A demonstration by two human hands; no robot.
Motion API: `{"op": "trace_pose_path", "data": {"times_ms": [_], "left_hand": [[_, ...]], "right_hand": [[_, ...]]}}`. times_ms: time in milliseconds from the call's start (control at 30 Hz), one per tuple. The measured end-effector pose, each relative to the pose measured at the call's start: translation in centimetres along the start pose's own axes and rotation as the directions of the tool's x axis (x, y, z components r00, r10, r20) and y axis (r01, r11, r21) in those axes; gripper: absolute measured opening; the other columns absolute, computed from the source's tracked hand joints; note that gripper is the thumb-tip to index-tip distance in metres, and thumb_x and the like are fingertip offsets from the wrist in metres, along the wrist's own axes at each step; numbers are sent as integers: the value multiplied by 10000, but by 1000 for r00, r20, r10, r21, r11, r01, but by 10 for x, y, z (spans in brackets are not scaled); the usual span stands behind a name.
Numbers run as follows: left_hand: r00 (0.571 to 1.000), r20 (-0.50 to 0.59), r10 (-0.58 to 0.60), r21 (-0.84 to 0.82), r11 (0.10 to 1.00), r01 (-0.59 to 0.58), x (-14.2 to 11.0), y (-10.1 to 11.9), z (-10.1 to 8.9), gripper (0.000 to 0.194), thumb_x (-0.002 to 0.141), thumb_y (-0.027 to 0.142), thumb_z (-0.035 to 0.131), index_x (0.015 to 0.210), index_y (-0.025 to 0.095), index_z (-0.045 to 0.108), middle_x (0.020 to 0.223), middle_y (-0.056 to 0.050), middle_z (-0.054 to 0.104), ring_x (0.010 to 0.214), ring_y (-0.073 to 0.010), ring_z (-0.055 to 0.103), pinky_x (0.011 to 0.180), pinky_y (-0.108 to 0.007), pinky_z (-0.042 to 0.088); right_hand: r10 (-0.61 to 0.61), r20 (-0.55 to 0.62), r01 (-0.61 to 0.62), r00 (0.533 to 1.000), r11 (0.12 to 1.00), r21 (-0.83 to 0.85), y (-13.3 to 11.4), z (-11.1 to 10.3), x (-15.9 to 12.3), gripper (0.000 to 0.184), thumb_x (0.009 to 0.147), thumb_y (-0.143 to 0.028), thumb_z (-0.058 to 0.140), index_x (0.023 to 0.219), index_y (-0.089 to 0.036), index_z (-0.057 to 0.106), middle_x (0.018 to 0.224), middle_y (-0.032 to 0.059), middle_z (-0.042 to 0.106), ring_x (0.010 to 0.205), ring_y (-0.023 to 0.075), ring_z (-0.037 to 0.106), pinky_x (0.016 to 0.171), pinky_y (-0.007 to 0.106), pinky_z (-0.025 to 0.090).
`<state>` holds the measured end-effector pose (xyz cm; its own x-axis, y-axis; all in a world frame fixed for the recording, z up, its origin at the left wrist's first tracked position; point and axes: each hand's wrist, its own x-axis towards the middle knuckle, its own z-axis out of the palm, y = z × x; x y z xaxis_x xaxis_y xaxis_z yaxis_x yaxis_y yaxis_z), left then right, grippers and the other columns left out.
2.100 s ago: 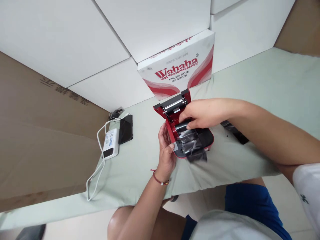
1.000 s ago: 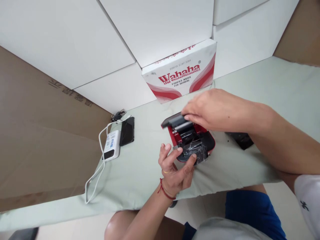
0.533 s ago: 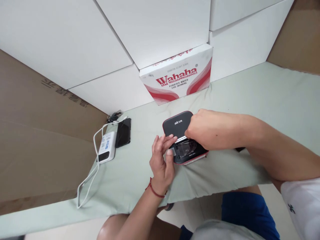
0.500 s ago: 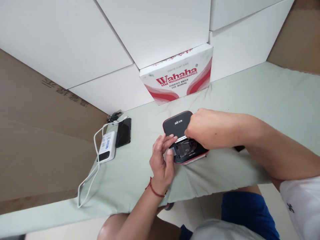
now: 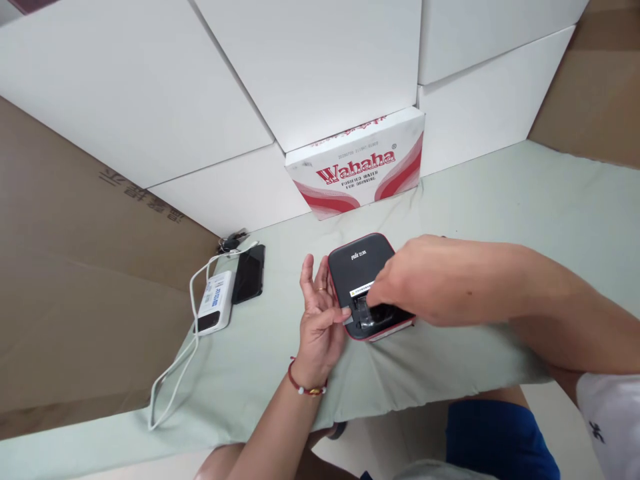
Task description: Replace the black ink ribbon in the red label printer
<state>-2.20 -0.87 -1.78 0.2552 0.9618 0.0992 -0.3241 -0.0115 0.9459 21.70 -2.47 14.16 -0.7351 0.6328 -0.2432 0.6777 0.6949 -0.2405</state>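
Observation:
A small red-and-black device (image 5: 357, 263) with rounded corners and its hinged lid down lies near the table's front edge. It looks like a label printer. A white strip with print runs along the lid's front edge. Shiny dark plastic film (image 5: 367, 320) comes out of the slot below that strip. My left hand (image 5: 323, 327) grips the device's left side, its thumb on a grey tab (image 5: 349, 316) and its fingers along the side. My right hand (image 5: 425, 283) reaches over the device, closed, with fingertips on the film; part of the film is hidden under it.
A Wahaha carton (image 5: 357, 170) stands behind the device against white boxes (image 5: 330, 73). To the left lie a dark phone (image 5: 249, 273), a white power bank (image 5: 215, 303) with a looping cable (image 5: 173, 373), and keys (image 5: 233, 241). A brown cardboard box (image 5: 90, 287) flanks the table.
The device's lid, open at first with a roll showing inside, has been closed by my right hand. That hand has then moved down to the film. My left thumb is back on the grey tab.

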Motion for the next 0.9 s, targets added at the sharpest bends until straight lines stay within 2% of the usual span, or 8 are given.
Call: {"op": "trace_pose_path", "data": {"times_ms": [167, 300, 400, 467, 567, 633, 767, 900], "left_hand": [[999, 25, -35, -24, 999, 35, -5, -8, -5, 1146, 786, 243, 891, 1695, 608, 295, 1759, 11, 477, 1620, -257, 511, 1257, -431, 552], [998, 41, -50, -60, 997, 53, -8, -12, -7, 1131, 791, 268, 912, 1678, 632, 311, 1775, 24, 451, 1630, -246, 505, 1278, -418, 530], [998, 25, -54, -86, 995, 56, -8, -12, -4, 1121, 787, 270, 921, 1682, 602, 334, 1809, 6, 405, 1678, -266, 442, 1327, -450, 477], [998, 29, -56, -88, 994, 59, -8, -12, -2, 1102, 799, 297, 921, 1687, 586, 336, 1827, -6, 379, 1691, -285, 419, 1350, -482, 447], [998, 39, -56, -96, 994, 59, -8, -13, -1, 1064, 811, 328, 919, 1676, 581, 355, 1830, -5, 374, 1696, -293, 410, 1366, -499, 421], [997, 46, -54, -103, 993, 59, -9, -14, -1, 1030, 822, 328, 910, 1662, 583, 374, 1827, 0, 376, 1696, -291, 408, 1373, -502, 408], [997, 52, -58, -142, 988, 65, -9, -14, 2, 961, 822, 309, 895, 1629, 561, 438, 1828, 14, 371, 1702, -299, 390, 1395, -522, 363], [995, 7, -101, -195, 976, 101, -10, -9, 8, 899, 794, 247, 881, 1578, 512, 531, 1816, 26, 390, 1711, -312, 359, 1417, -515, 301]], "right_hand": [[-121, 85, 117, 989, 992, 54, 3, 6, -6, 235, 814, -56, 578, 872, -248, 700, 687, -13, 659, 498, 136, 313, 594, 356, 231], [-164, 60, 159, 985, 984, 78, 6, 7, 0, 223, 795, -59, 578, 875, -225, 704, 687, -21, 663, 503, 119, 318, 604, 336, 248], [-77, 45, 74, 996, 994, 81, 3, 5, 10, 180, 812, -81, 608, 866, -213, 718, 698, -2, 692, 508, 122, 383, 600, 322, 278], [67, 14, -68, 998, 997, 48, 2, 4, 20, 189, 842, -95, 608, 905, -204, 749, 748, 45, 737, 565, 157, 508, 608, 320, 309], [269, -28, -269, 963, 963, 3, 7, 6, 38, 268, 925, -117, 557, 1030, -185, 794, 918, 123, 807, 768, 235, 699, 654, 320, 381], [338, -5, -339, 941, 941, -12, 14, 9, 49, 294, 970, -147, 546, 1104, -170, 807, 1064, 160, 827, 921, 273, 761, 707, 324, 437], [356, 76, -349, 931, 933, -92, 24, 15, 61, 328, 982, -241, 632, 1239, -143, 810, 1231, 206, 812, 1098, 349, 780, 785, 362, 508], [315, 63, -302, 947, 939, -162, 25, 23, 68, 317, 968, -153, 603, 1193, -150, 827, 1157, 183, 829, 1104, 359, 780, 814, 384, 527]]}}
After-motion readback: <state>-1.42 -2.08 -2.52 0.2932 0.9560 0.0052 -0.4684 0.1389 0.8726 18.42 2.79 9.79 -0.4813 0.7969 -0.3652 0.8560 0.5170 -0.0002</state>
